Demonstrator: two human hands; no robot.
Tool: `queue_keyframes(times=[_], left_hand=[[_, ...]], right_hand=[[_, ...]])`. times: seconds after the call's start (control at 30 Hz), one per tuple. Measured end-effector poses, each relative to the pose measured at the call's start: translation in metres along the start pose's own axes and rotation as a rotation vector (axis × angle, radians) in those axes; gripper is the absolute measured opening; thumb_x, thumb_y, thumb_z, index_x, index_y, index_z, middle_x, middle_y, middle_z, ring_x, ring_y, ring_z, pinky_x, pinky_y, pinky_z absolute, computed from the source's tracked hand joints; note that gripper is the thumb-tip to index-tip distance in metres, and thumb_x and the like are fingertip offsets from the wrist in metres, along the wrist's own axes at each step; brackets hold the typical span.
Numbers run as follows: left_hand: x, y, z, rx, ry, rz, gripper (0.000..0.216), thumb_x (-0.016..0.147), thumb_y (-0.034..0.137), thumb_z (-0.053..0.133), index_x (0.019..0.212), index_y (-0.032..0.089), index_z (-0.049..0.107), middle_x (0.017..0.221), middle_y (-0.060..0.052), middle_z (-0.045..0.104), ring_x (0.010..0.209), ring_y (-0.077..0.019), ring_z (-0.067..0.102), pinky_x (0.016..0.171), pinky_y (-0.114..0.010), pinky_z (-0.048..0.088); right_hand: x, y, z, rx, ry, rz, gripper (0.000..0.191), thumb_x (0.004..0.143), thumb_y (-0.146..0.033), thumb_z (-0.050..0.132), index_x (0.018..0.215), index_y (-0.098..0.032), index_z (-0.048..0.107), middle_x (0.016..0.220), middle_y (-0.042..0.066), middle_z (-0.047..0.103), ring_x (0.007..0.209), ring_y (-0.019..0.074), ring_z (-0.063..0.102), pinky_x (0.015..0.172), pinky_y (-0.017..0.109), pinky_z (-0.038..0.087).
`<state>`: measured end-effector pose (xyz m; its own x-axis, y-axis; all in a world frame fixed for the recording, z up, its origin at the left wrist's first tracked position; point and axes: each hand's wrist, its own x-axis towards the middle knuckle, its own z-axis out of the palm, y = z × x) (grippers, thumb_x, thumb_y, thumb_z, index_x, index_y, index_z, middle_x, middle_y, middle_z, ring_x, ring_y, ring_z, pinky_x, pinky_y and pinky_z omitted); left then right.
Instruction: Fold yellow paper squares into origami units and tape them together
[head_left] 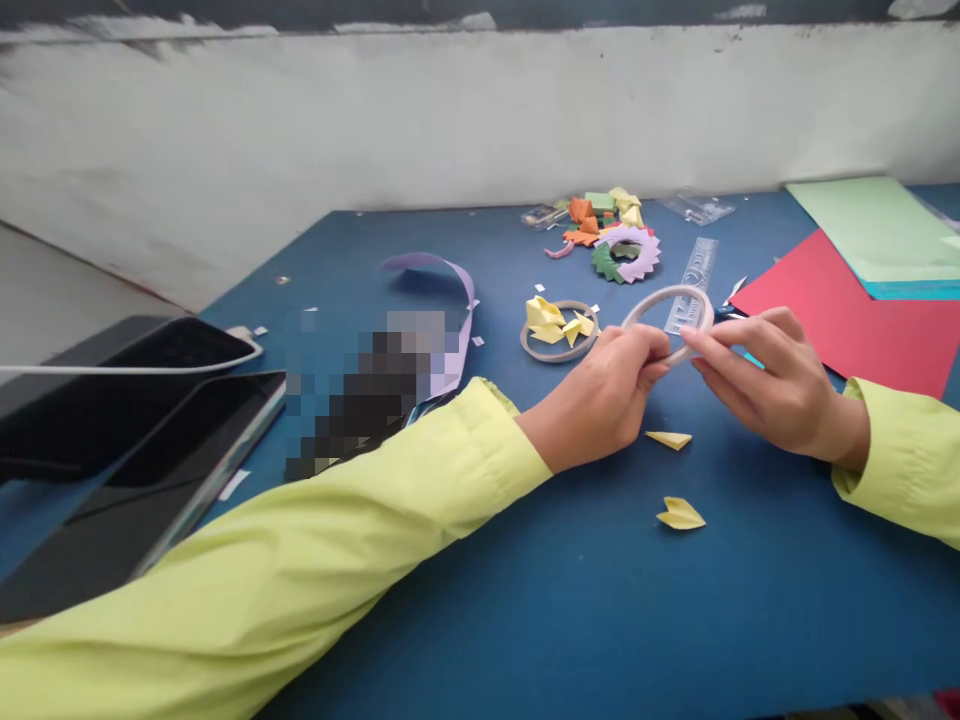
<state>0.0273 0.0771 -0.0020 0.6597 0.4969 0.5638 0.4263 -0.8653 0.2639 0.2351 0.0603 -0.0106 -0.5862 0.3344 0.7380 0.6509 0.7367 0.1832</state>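
Note:
A thin whitish ring that looks like a tape roll (675, 291) is raised above the table between both hands. My left hand (611, 392) pinches its lower left side with thumb and bent fingers. On the ring's right side, my right hand (784, 380) grips with its fingertips. Just left of my left hand, a second tape roll (529, 345) lies flat, with several yellow folded paper pieces (546, 318) in and over it. Below the hands are two more folded pieces, a narrow yellow one (671, 440) and a yellow winged one (681, 514).
A clear ruler (694, 285) lies behind the held ring. Farther back sits a purple and green folded-paper ring (643, 258) beside orange pieces (581, 212). Red paper (862, 310) and green sheets (885, 230) lie right. A purple strip (465, 310) curls left, near dark devices (150, 460).

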Motion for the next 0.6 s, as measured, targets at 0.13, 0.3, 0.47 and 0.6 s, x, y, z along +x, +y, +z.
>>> queue_keyframes(times=[0.13,0.3,0.47,0.6], left_hand=[[-0.0003,0.0052,0.0002,-0.090,-0.136,0.000,0.015,0.095,0.020,0.032,0.089,0.016,0.045,0.075,-0.004,0.055,0.065,-0.0148,0.050,0.062,-0.027,0.042],[-0.0003,0.0072,-0.0002,-0.168,-0.206,-0.036,0.018,0.096,0.020,0.027,0.089,0.016,0.043,0.073,-0.003,0.054,0.061,-0.0140,0.050,0.059,-0.025,0.041],[0.0006,0.0080,-0.0038,-0.199,-0.242,-0.063,0.017,0.096,0.019,0.027,0.091,0.016,0.044,0.071,-0.001,0.052,0.060,-0.0137,0.049,0.059,-0.025,0.040],[0.0013,0.0084,-0.0046,-0.189,-0.252,-0.078,0.019,0.096,0.020,0.026,0.093,0.015,0.044,0.071,-0.001,0.053,0.059,-0.0134,0.050,0.058,-0.024,0.040]], right_hand=[[-0.0002,0.0002,-0.0072,0.039,-0.039,-0.193,0.040,0.086,-0.006,0.052,0.125,-0.013,0.046,0.093,0.009,0.064,0.081,0.0176,0.059,0.075,0.035,0.044],[0.0005,0.0004,-0.0069,-0.034,-0.051,-0.142,0.039,0.086,-0.012,0.056,0.124,-0.016,0.047,0.094,0.008,0.065,0.078,0.0176,0.060,0.071,0.034,0.043],[0.0010,-0.0003,-0.0090,-0.073,-0.034,-0.198,0.031,0.083,-0.009,0.060,0.113,-0.013,0.054,0.085,0.006,0.067,0.068,0.0153,0.059,0.070,0.034,0.043],[0.0012,-0.0003,-0.0112,-0.065,0.002,-0.219,0.025,0.082,-0.010,0.062,0.107,-0.012,0.057,0.083,0.006,0.068,0.067,0.0146,0.058,0.068,0.033,0.043]])
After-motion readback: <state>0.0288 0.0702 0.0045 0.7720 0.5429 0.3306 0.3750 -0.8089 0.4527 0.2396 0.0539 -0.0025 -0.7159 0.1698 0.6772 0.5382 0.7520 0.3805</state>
